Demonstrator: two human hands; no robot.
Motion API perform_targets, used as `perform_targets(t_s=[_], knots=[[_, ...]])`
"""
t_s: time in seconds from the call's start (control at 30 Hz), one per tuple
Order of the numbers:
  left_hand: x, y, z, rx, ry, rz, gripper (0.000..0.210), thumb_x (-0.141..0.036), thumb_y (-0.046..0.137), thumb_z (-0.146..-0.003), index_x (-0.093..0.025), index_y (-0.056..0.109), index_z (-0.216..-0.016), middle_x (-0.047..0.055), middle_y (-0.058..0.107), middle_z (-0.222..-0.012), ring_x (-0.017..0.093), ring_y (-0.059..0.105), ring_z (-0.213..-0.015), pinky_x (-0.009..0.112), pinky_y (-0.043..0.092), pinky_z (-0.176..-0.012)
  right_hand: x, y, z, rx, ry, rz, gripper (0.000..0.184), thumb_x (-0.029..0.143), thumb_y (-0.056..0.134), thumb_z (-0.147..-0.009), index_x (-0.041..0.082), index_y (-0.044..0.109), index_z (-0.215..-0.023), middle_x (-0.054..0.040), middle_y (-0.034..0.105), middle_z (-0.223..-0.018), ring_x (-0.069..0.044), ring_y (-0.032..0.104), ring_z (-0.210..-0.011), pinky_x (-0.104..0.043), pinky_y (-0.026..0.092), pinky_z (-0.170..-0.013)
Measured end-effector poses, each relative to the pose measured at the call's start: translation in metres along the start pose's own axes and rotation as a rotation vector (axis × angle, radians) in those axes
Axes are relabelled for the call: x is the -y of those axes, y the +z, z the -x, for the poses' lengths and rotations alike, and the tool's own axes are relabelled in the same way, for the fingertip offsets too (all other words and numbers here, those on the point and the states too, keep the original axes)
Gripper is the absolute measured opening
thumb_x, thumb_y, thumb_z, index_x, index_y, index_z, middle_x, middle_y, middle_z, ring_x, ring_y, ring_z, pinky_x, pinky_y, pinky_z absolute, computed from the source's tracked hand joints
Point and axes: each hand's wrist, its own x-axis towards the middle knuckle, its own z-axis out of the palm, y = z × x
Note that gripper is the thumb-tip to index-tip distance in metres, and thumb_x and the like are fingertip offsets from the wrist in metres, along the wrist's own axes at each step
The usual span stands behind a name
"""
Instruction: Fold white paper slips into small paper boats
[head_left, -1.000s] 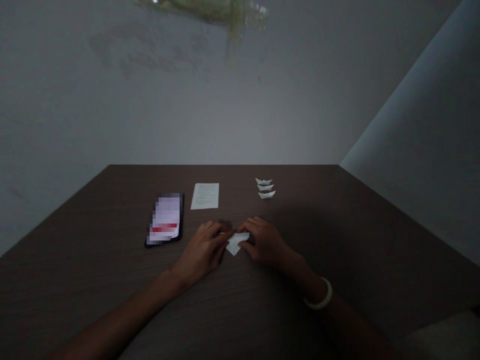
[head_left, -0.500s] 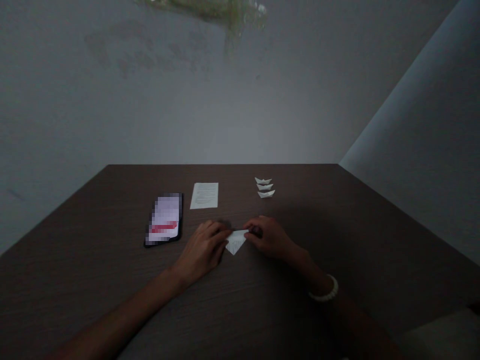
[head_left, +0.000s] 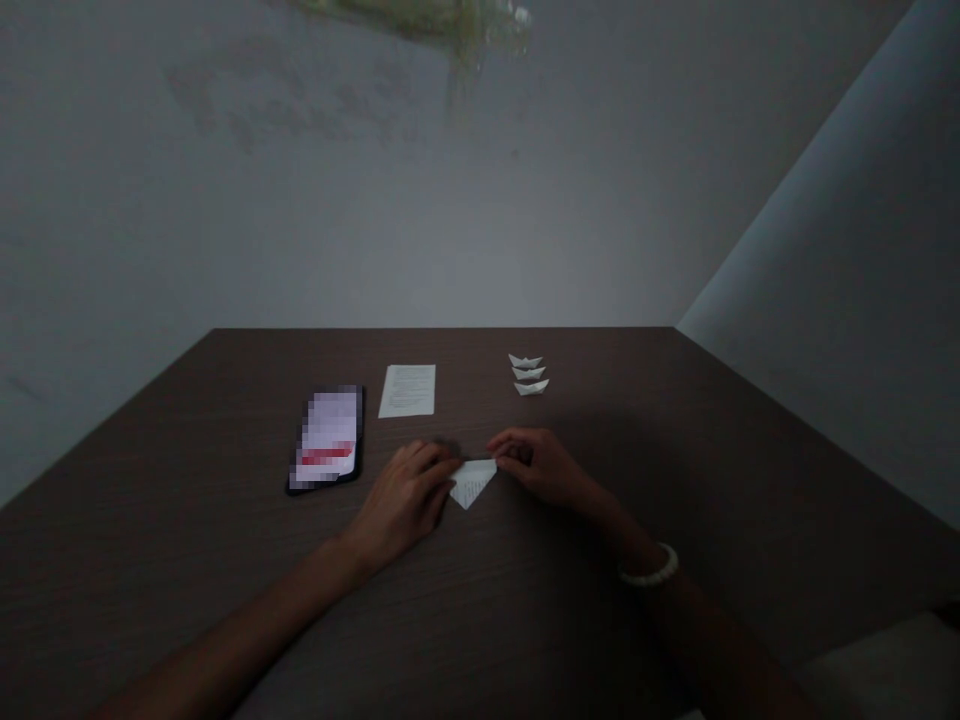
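Between my hands lies a small folded sheet of printed paper, a triangle with its point toward me. My left hand is closed on its left corner, thumb and fingers pressing there. At the right corner, my right hand has its thumb and forefinger curled against the paper's tip; the other fingers bend under, and the exact contact is hard to make out. A pale beaded bracelet circles my right wrist.
Beyond my hands, three small paper boats stand in a row. A stack of printed paper lies to their left. Left of my left hand is a phone with a lit, blurred screen. A wall rises behind the brown table.
My right hand has shifted slightly, its fingertips uncovering a little more of the paper's right corner. My left hand and the paper stay nearly in place.
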Motion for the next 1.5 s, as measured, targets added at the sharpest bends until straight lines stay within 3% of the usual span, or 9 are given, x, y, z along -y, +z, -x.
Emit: perform_targets(t_s=[0.33,0.93,1.13,1.27,1.5], knots=[[-0.0004,-0.0010,-0.0003,-0.004,0.001,0.018,0.027,-0.010,0.052,-0.086,-0.017,0.060,-0.111,0.009,0.059,-0.107,0.024,0.051,-0.098,0.040,0.045,-0.084,0.0022,-0.0013,0.0003,0.014,0.012,-0.039,0.018,0.014,0.060,-0.080,0.015,0.067,-0.097,-0.0037,0.070,-0.083,-0.012,0.060,-0.067,-0.022,0.044,-0.061],[0.0006,-0.0004,-0.0011,-0.022,0.018,0.025,0.027,-0.012,0.051,-0.087,-0.017,0.060,-0.112,0.009,0.060,-0.105,0.023,0.051,-0.094,0.040,0.047,-0.080,-0.0002,0.0016,0.0002,-0.038,-0.048,0.055,0.025,0.018,0.065,-0.076,0.017,0.064,-0.101,0.0000,0.067,-0.078,-0.009,0.051,-0.060,-0.020,0.040,-0.057],[0.0001,0.0002,-0.0010,-0.013,0.006,0.008,0.025,-0.012,0.051,-0.088,-0.017,0.060,-0.111,0.009,0.059,-0.105,0.024,0.051,-0.095,0.040,0.046,-0.082,0.0061,-0.0028,-0.0003,-0.133,-0.123,0.173,0.018,0.020,0.075,-0.070,0.016,0.066,-0.084,0.0015,0.057,-0.075,-0.009,0.047,-0.060,-0.021,0.038,-0.056],[-0.0006,-0.0004,-0.0017,0.000,-0.009,0.014,0.025,-0.012,0.050,-0.088,-0.017,0.060,-0.111,0.009,0.059,-0.106,0.024,0.051,-0.096,0.040,0.046,-0.082,0.0084,-0.0018,0.0003,-0.073,-0.197,0.214,0.004,0.014,0.070,-0.075,0.017,0.069,-0.078,0.0001,0.058,-0.078,-0.009,0.050,-0.063,-0.020,0.039,-0.058],[-0.0020,-0.0014,-0.0030,-0.024,-0.017,0.035,0.026,-0.013,0.051,-0.088,-0.019,0.061,-0.111,0.008,0.059,-0.103,0.024,0.051,-0.094,0.041,0.047,-0.081,0.0090,0.0019,0.0035,-0.017,-0.270,0.312,0.009,0.015,0.064,-0.081,0.019,0.071,-0.085,-0.0016,0.060,-0.082,-0.011,0.055,-0.071,-0.023,0.041,-0.065]])
